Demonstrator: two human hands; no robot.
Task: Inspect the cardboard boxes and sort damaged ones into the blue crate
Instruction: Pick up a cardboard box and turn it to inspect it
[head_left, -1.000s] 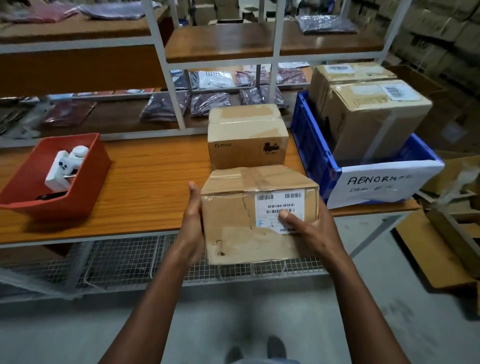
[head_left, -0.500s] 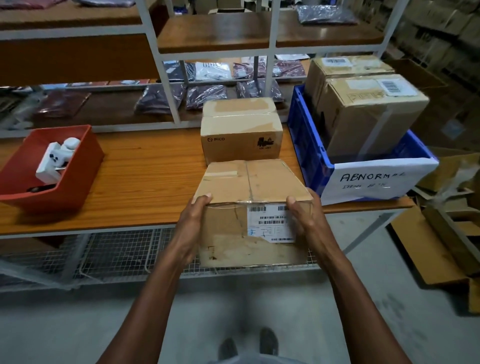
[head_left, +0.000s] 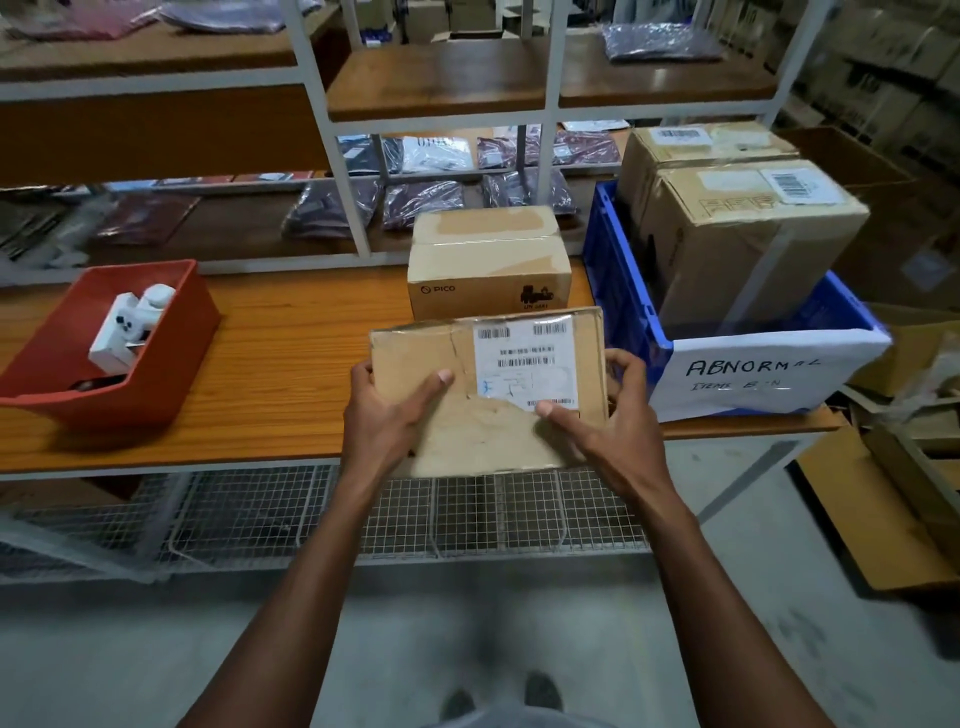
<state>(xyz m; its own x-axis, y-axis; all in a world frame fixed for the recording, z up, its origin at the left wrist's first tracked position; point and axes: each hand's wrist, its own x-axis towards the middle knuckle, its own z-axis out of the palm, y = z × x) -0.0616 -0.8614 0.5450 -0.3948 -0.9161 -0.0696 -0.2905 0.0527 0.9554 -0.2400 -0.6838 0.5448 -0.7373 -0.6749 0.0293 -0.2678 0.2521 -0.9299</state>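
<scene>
**Worn box held up at the worktop edge**

Both hands held a flat, scuffed brown cardboard box (head_left: 415, 364) with a white barcode label, raised over the near edge of the orange wooden worktop (head_left: 270, 374). The left hand (head_left: 387, 415) gripped its left side, thumb laid across the face; the right hand (head_left: 605, 421) gripped the right side, fingers curled round the edge. At 12 o'clock from it a closed brown carton printed PICO (head_left: 488, 265) sat on the worktop. At 2 o'clock stood the blue plastic crate (head_left: 621, 291) with an "ABNORMAL" sign, holding two large taped cartons (head_left: 748, 234). At 9 o'clock lay a red plastic bin (head_left: 171, 338).
</scene>
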